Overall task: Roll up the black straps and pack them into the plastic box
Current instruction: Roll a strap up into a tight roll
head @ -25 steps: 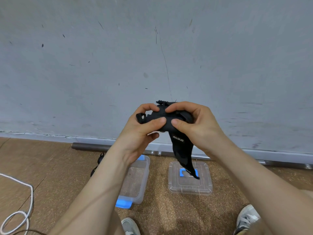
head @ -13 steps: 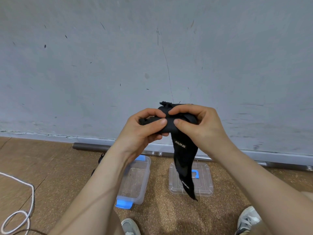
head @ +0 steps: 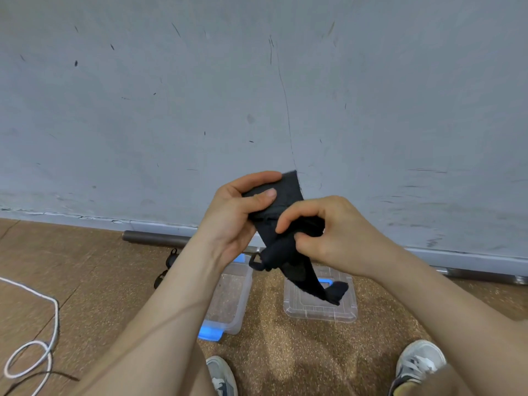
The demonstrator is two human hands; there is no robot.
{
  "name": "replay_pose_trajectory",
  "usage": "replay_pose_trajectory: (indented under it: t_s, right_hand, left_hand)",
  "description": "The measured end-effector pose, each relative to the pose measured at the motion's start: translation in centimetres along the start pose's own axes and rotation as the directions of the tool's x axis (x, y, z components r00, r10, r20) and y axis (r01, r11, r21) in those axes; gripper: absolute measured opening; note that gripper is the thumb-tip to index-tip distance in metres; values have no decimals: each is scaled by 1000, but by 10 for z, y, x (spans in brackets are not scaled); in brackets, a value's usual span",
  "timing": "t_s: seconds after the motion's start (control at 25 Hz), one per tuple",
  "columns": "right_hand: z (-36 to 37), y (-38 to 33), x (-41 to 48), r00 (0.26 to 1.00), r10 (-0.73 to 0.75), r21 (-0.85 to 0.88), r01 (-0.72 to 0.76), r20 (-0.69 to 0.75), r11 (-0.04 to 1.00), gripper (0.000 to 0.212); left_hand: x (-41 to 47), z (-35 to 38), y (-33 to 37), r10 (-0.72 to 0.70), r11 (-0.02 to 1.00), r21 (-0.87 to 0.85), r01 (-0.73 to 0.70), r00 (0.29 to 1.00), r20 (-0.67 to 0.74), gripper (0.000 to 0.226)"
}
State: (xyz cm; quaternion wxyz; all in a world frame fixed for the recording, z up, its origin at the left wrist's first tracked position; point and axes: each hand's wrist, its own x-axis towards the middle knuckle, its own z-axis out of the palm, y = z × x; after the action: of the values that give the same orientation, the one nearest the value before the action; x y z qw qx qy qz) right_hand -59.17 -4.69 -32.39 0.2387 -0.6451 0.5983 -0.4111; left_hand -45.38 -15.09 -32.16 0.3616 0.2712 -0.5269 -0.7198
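I hold a black strap in the air in front of the wall. My left hand pinches its flat upper end between thumb and fingers. My right hand grips the strap lower down, fingers curled round a bunched part with a black buckle at its left. The loose tail hangs down to the right over the box lid. Below on the floor stands the open clear plastic box with blue latches, partly behind my left forearm.
The clear lid with a blue handle lies on the brown floor right of the box. More black straps lie left of the box. A metal pipe runs along the wall. A white cord curls at the left. My shoes show at the bottom.
The strap's roll has come apart: my left hand now holds a flat end up high, and my right hand has dropped lower and gripped the bunched part. The tail swung right.
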Motion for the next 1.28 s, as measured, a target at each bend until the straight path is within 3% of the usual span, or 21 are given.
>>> replay_pose_trajectory:
  t_s: [0.2, 0.4, 0.56, 0.68, 0.84, 1.04, 1.16, 1.28]
  right_hand:
    - [-2, 1, -1, 995, 97, 345, -98, 23, 934, 67]
    - [-3, 15, 5, 983, 183, 439, -170, 13, 882, 60]
    - [-1, 16, 4, 988, 149, 248, -136, -36, 959, 59]
    - [3, 14, 4, 996, 60, 82, -55, -62, 995, 57]
    - [5, 21, 6, 992, -103, -125, 94, -71, 988, 54]
    - [6, 22, 6, 983, -153, -176, 135, -98, 975, 51]
    - [2, 17, 6, 991, 61, 73, -52, -120, 996, 46]
    - [1, 15, 7, 970, 245, 508, -211, 0, 835, 41]
  left_hand:
    - [6, 4, -6, 167, 984, 81, -158, 979, -114, 38]
    - [6, 2, -8, 210, 953, 230, -194, 977, -45, 66]
    - [5, 2, -7, 265, 930, 268, -252, 964, -12, 72]
    - [6, 3, -9, 279, 922, 293, -255, 959, -43, 62]
    - [6, 4, -8, 190, 968, 178, -177, 980, -64, 58]
    - [8, 0, -3, 34, 999, -31, -36, 998, -54, 47]
    - [6, 0, -3, 26, 998, -58, -29, 998, -54, 40]
    - [6, -2, -4, 56, 998, -32, -58, 996, -70, 39]
